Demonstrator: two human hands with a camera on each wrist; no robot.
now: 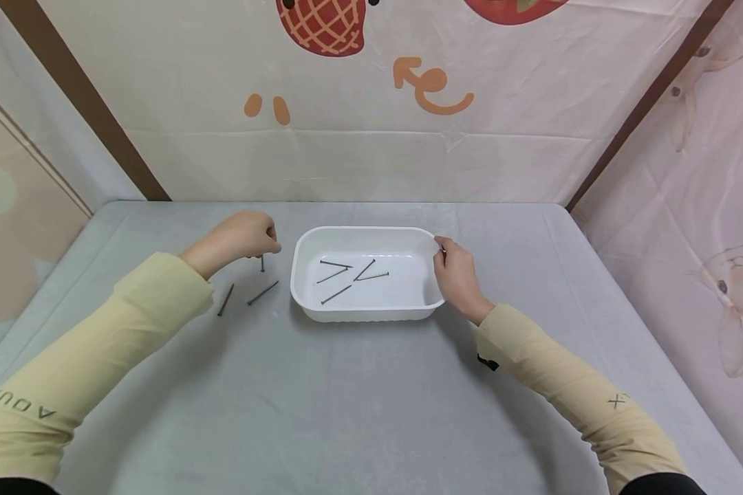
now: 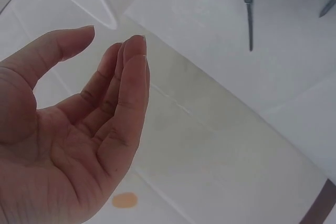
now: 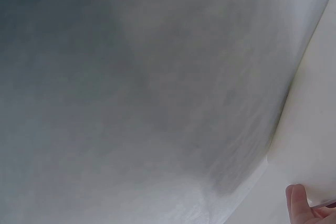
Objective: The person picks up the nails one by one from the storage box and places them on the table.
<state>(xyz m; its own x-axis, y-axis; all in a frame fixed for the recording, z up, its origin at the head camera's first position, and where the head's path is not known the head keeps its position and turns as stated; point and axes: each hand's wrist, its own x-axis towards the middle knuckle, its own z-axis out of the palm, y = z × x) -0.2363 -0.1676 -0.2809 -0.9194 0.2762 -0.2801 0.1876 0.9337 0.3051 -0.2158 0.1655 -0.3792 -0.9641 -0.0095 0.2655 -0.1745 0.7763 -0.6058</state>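
A person's right hand [image 1: 459, 282] grips the right edge of a white tray [image 1: 371, 315], its thumb and fingers at the rim, while the left hand [image 1: 240, 237] hangs beyond the tray's left edge, thumb and fingertips apart in a moderate gap with nothing visible between them. In the head view the left fingertips turn away from the camera, and one nail [image 1: 263, 266] is partly hidden beneath the hand, only a short length showing. The right wrist view offers little: a blurred grey surface and a few fingers cut off at the frame's lower right, the hold itself out of sight. Another nail is cropped at the edge of the left wrist view.

Two more loose nails, one farther left [image 1: 225, 300] and one slanting toward the tray [image 1: 263, 293], lie on the grey-covered table [image 1: 359, 399], nearer its front edge than the left hand. Five nails [image 1: 336, 295] rest inside the tray, to the left of the right hand's grip, one toward the tray's near left corner and the others around its middle, two of them meeting at their ends. The nails are dark grey, slim and straight; the left wrist view shows a flat, round head on one. The tray, shallow with rounded corners, sits toward the table's far edge.
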